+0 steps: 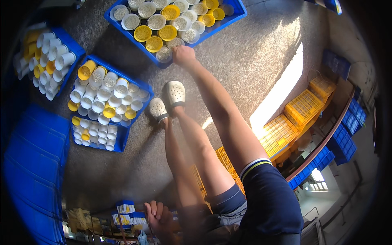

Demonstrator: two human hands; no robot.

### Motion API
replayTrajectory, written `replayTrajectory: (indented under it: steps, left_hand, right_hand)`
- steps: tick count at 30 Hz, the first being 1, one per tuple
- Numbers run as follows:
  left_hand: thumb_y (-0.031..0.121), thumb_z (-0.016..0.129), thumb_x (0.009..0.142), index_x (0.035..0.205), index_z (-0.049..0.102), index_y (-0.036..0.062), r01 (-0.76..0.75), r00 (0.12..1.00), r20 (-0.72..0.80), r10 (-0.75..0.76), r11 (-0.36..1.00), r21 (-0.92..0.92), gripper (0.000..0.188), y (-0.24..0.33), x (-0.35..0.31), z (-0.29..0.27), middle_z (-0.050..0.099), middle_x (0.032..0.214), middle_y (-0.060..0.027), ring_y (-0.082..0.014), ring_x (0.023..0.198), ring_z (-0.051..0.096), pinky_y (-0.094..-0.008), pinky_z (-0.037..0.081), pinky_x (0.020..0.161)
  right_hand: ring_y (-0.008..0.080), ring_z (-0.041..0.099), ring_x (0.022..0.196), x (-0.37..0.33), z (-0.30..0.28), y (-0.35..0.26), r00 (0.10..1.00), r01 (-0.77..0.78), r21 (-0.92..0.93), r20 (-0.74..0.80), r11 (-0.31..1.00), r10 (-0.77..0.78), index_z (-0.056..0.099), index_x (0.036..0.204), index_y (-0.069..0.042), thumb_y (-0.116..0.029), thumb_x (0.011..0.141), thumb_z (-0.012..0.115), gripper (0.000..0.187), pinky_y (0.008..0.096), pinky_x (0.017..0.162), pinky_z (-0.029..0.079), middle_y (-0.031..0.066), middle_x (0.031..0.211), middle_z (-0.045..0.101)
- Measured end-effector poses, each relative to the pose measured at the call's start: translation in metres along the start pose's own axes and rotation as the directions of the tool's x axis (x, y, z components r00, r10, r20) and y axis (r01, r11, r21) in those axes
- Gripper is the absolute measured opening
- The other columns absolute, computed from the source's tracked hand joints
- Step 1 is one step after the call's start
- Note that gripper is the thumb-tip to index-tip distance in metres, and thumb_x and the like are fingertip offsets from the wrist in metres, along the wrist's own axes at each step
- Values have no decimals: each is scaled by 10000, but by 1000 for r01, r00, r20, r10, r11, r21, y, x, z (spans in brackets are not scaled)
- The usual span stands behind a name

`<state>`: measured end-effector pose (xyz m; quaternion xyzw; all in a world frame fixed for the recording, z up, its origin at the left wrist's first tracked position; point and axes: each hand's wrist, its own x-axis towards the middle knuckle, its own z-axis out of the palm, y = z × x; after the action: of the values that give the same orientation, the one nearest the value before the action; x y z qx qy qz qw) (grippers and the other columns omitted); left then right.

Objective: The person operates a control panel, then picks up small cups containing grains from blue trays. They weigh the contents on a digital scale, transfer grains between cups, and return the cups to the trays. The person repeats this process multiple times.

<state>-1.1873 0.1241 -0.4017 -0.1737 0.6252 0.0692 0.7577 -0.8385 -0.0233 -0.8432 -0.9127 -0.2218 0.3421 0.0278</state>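
A blue crate (132, 43) at the top of the head view holds rows of white and yellow cups filled with small pale granules. My right hand (183, 56) is closed on the rim at the crate's near corner, beside a white cup (163, 54); its fingertips are partly hidden. My left hand (158, 214) is low in the view, near my body. Its fingers are loosely bent and apart, and nothing shows in them.
On the left, more blue crates (143, 86) of white and yellow cups stand on the floor. Tall blue stacked crates (36, 163) rise at the far left. Yellow slatted crates (304, 108) line the right side, with blue crates (342, 143) beyond. My feet wear pale clogs (176, 93).
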Motion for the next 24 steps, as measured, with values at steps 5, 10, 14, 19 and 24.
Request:
replayTrajectory:
  steps: [5, 10, 14, 19, 24]
  left_hand:
    - [425, 239, 1092, 775, 449, 91, 7, 1000, 2, -7, 1000, 13, 506, 7, 4, -5, 426, 627, -39, -113, 463, 310, -242, 267, 416]
    - [401, 280, 1090, 742, 440, 109, -19, 998, -66, 20, 999, 29, 482, 10, 2, 2, 390, 593, -18, -111, 442, 302, -239, 279, 384]
    - [396, 289, 1089, 740, 434, 106, -12, 998, -61, 15, 998, 54, 477, 11, 2, 7, 401, 609, -20, -115, 464, 329, -234, 303, 404]
    - [390, 279, 1093, 757, 423, 105, 10, 999, -35, -8, 998, 68, 463, 15, 15, 2, 409, 617, -27, -124, 465, 352, -240, 304, 405]
    - [369, 312, 1091, 727, 423, 118, -15, 992, -122, 38, 983, 181, 456, 24, 38, -7, 387, 589, -9, -112, 446, 327, -224, 300, 395]
  right_hand:
    - [327, 689, 722, 6, 0, -2, 984, 108, -29, -137, 994, -111, 683, 724, -87, -211, 914, 481, 304, 441, 618, 516, 141, 757, 697]
    - [307, 666, 694, -49, -19, -5, 916, 141, -47, -374, 989, -149, 624, 835, -84, -190, 910, 536, 157, 415, 623, 490, 114, 789, 673]
    - [271, 658, 656, -129, -29, 0, 791, 180, 72, -603, 981, -101, 621, 828, -113, -200, 859, 626, 92, 377, 600, 494, 77, 785, 682]
    - [271, 675, 648, -163, 19, 26, 942, -165, 46, -288, 985, 171, 662, 837, -128, -182, 832, 640, 59, 388, 564, 508, 95, 747, 684]
    - [296, 676, 624, -128, 119, 60, 958, -234, 12, -170, 972, 233, 695, 867, -138, -214, 878, 588, 131, 408, 558, 518, 114, 728, 688]
